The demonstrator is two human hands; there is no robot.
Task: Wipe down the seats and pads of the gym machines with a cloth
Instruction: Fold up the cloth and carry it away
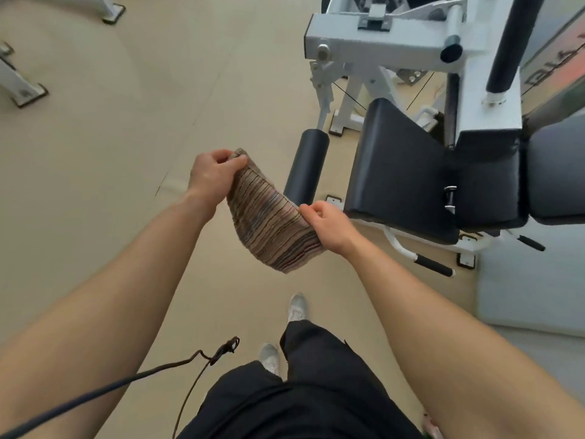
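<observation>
Nearest the camera are dark trousers and two pale shoes standing on a smooth beige floor, with a thin dark cord dangling at the lower left. Both bare forearms reach forward. The left hand has its grip pinched shut on the far upper corner of a striped, folded cloth, and the right hand has its grip closed on the cloth's nearer right edge, so the cloth hangs in the air between them, sagging a little, clear of the floor and apart from any pad. Just beyond the right hand stands a white-framed gym machine with a black seat pad, a black roller pad to its left, a second black pad at the right edge and black-tipped handles low beside it. A pale grey mat lies to the right. Farther off at the upper left, white feet of other equipment rest on the floor.
</observation>
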